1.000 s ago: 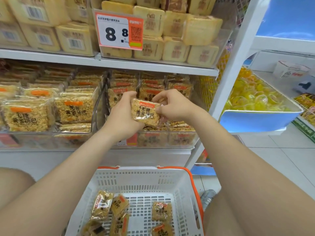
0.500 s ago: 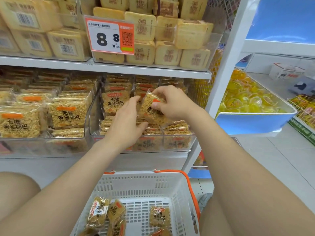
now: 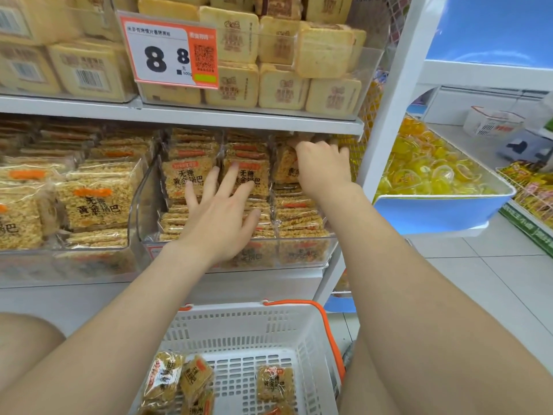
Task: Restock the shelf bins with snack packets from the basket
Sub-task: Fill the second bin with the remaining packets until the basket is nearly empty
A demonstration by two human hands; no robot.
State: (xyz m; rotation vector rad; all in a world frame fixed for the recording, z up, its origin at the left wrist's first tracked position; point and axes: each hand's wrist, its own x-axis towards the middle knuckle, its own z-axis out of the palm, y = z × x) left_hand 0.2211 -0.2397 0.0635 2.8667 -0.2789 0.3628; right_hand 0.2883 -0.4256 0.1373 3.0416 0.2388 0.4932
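Observation:
A clear shelf bin holds rows of rice-cracker snack packets with orange labels. My right hand reaches into the bin's right column, its fingers curled over a snack packet that stands upright on the stack under the shelf above. With spread, straight fingers, my left hand touches the front packets of the middle column. Below me a white basket with an orange handle holds several loose packets.
A second bin of the same packets sits to the left. The shelf above carries pale square biscuit packs and an 8.8 price tag. A white upright post bounds the shelf on the right, beside a blue tray of yellow jelly cups.
Both hands held the packet in front of the bin; my right hand has carried it up into the right column. My left hand let go and now lies spread on the front packets.

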